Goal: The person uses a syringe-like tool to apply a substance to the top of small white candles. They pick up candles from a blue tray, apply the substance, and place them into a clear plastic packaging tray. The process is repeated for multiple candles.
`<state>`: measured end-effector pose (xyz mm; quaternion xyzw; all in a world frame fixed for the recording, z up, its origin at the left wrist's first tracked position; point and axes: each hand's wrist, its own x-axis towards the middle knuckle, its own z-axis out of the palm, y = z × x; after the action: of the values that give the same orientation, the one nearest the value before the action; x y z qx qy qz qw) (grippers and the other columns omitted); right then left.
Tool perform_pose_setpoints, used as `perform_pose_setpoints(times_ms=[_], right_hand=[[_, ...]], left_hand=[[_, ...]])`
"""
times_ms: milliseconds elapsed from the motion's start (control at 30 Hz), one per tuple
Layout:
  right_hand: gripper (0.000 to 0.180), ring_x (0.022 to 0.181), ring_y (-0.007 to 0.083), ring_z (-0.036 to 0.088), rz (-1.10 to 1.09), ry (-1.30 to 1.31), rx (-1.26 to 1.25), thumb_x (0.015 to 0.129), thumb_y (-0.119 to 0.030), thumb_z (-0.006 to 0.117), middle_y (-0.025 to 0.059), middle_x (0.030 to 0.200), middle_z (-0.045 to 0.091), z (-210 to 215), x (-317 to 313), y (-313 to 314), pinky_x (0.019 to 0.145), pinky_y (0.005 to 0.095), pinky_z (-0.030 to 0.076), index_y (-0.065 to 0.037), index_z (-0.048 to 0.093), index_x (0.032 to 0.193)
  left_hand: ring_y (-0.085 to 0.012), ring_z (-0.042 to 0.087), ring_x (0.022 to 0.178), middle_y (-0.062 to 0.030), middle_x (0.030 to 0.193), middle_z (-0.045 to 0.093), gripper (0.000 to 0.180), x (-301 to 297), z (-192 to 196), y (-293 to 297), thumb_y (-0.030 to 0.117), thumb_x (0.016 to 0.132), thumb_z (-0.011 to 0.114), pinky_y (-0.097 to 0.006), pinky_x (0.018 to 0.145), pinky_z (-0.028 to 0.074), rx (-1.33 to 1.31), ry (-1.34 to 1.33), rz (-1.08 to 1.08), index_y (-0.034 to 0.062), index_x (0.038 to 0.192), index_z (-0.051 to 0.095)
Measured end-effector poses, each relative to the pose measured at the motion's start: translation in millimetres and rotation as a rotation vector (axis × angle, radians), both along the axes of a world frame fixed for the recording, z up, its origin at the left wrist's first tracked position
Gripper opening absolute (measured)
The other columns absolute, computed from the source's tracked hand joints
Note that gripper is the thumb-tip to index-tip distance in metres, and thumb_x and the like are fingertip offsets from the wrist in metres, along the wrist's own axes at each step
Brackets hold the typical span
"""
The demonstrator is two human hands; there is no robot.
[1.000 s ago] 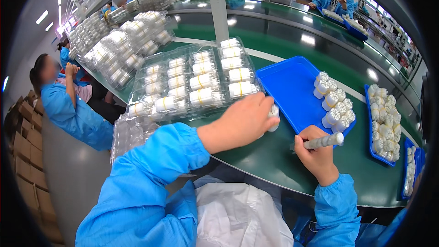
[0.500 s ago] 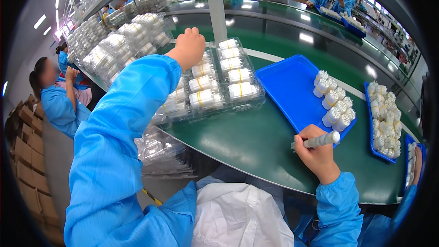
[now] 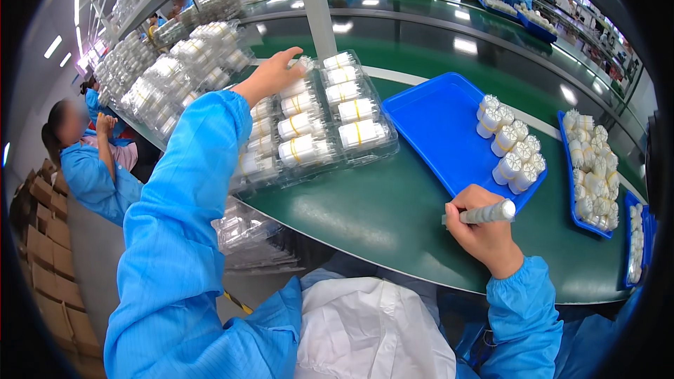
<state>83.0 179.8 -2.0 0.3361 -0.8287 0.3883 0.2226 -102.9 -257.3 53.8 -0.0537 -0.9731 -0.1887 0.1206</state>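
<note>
My left hand [image 3: 269,76] reaches out over the far end of a clear plastic blister tray [image 3: 316,121] that holds rows of white cylinders with yellow bands; its fingers rest on a white piece at the tray's top edge. My right hand [image 3: 484,228] sits at the near edge of the green table, closed around a grey-white rod-like tool [image 3: 488,213]. Just beyond that hand lies a blue tray [image 3: 439,126] with a cluster of white cylinders [image 3: 511,144] at its right end.
More clear trays of white parts [image 3: 175,77] are stacked to the left. A second blue tray [image 3: 593,168] full of white cylinders lies at the right. Empty blister packs [image 3: 249,235] hang below the table edge. A seated person in blue [image 3: 88,161] is at left; others work behind.
My left hand went from the blue tray's near corner up and left to the blister tray, then dropped slightly onto its far end. My right hand stayed put with the tool.
</note>
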Motion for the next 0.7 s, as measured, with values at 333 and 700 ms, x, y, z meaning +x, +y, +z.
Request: perform_pose_setpoints(times_ms=[333, 700], right_hand=[[0.016, 0.056, 0.0268, 0.06, -0.008, 0.01, -0.001, 0.078, -0.001, 0.076, 0.0104, 0.067, 0.06, 0.7, -3.6, 0.8, 0.05, 0.0364, 0.045, -0.003, 0.061, 0.073], [0.015, 0.057, 0.0265, 0.061, 0.052, 0.024, -0.011, 0.08, -0.004, 0.077, 0.0091, 0.069, 0.06, -1.8, -1.4, -4.5, 0.051, 0.0367, 0.047, -0.006, 0.062, 0.076]], left_hand=[[-0.0429, 0.055, 0.122, -0.0271, 0.131, 0.057, 0.048, -24.8, 7.7, -17.8, 0.029, 0.099, 0.059, -0.048, 0.106, 0.045, -0.275, -0.001, 0.02, 0.0115, 0.143, 0.054], [-0.0409, 0.045, 0.139, -0.0286, 0.15, 0.045, 0.055, -40.6, -34.2, -36.6, 0.037, 0.105, 0.047, -0.051, 0.114, 0.038, -0.409, 0.062, -0.093, -0.0026, 0.144, 0.049]])
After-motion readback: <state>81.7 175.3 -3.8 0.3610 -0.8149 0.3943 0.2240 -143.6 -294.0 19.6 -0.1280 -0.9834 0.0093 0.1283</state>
